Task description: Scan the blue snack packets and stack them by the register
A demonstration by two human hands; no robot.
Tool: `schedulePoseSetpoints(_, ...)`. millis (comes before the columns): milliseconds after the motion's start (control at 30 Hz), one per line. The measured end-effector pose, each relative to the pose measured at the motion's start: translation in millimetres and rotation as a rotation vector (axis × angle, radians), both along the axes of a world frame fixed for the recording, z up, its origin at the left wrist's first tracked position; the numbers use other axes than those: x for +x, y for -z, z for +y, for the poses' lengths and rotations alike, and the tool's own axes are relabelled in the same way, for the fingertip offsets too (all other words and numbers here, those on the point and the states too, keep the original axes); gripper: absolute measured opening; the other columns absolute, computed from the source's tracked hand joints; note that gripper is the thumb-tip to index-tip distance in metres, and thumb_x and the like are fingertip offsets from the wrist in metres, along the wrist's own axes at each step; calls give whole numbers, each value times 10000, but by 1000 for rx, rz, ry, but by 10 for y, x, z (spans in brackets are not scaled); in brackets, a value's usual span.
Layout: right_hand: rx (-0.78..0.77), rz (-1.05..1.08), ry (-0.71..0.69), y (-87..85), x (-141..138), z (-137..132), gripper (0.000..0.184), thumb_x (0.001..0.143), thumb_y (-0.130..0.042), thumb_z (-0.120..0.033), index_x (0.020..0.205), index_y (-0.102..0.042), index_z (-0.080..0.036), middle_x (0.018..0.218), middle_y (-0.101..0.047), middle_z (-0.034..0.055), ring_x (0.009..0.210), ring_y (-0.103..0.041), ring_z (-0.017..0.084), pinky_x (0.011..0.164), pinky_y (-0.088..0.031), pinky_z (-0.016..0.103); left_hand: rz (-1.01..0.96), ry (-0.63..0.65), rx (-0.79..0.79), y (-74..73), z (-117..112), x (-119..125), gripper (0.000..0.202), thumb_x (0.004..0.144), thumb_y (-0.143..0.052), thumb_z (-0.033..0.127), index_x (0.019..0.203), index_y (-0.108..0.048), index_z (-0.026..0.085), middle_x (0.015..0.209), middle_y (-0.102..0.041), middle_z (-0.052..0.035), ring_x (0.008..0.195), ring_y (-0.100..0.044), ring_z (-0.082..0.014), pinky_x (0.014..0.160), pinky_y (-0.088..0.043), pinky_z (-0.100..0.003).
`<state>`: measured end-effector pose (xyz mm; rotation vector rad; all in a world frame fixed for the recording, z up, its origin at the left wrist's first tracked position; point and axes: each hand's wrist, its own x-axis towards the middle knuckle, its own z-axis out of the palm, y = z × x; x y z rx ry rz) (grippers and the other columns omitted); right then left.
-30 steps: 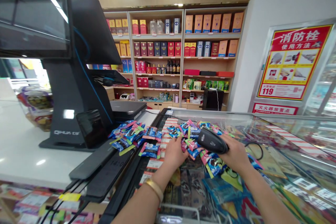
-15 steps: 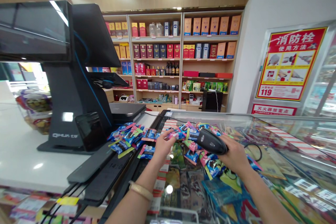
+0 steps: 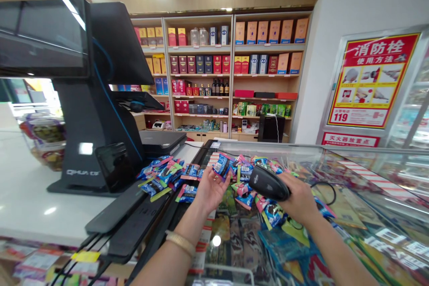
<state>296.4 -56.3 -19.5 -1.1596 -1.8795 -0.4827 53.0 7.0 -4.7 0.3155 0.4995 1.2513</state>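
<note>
My left hand (image 3: 212,191) is turned palm up, its fingers closed on a small blue and pink snack packet (image 3: 222,165) with a printed label facing up. In my right hand (image 3: 299,197) is a black barcode scanner (image 3: 270,184), its head pointing left toward that packet. Similar packets (image 3: 246,172) lie loosely on the glass counter around and beneath the scanner. Another heap of packets (image 3: 164,174) rests to the left, beside the till's base. A thin gold band circles my left wrist.
A black till (image 3: 90,111) with screens stands at the left on a white counter (image 3: 30,205). The glass display counter (image 3: 338,174) holds bagged goods. Behind it are shelves (image 3: 201,49) of boxes and bottles. A red and yellow sign (image 3: 372,80) hangs at the right.
My left hand has turned from palm down over the packets to palm up, lifting one packet with it. The scanner has shifted slightly left.
</note>
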Motion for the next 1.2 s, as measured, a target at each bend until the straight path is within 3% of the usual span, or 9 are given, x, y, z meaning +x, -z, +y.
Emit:
schedulePoseSetpoints(133,0,-9,-18,-23,-48,-21,228,727,-524,-185,921,-641,-200,815,-666,52,752,-625,184,658,-473,274,22,-60,59,38,14,69,86,848,-552,129,825,-631,104,803,-690,-95,760,-677,-159,746,-601,-291)
schedulePoseSetpoints(233,-23,-30,-24,-38,-110,-45,242,705,-519,-167,910,-642,-207,784,-651,41,725,-609,176,635,-449,263,6,-85,75,69,27,105,113,817,-550,29,798,-633,103,823,-701,-91,760,-666,-141,804,-593,-302)
schedulePoseSetpoints(533,-46,-46,-27,1,-194,-53,263,685,-521,-143,915,-635,-197,814,-653,46,742,-605,183,647,-423,266,68,-76,169,97,17,124,206,758,-543,-54,846,-678,73,918,-713,-103,863,-676,-151,837,-569,-250)
schedulePoseSetpoints(733,-50,-53,-13,-18,-199,-55,254,695,-511,-153,912,-636,-197,799,-656,49,731,-607,183,638,-422,261,66,-62,224,142,29,122,277,731,-573,-37,947,-686,93,948,-716,-93,918,-673,-158,918,-539,-281)
schedulePoseSetpoints(967,-37,-65,-7,-29,-206,-63,253,676,-496,-136,884,-625,-199,778,-650,37,697,-607,175,609,-419,252,48,-73,172,128,27,130,247,737,-542,-58,874,-678,96,922,-717,-88,878,-672,-141,894,-551,-268)
schedulePoseSetpoints(1200,-7,-63,-20,53,-105,-19,264,679,-511,-169,914,-623,-214,811,-659,37,726,-625,186,623,-457,261,-87,-143,33,46,85,26,91,846,-556,118,809,-638,104,842,-687,-104,853,-679,-168,747,-597,-235)
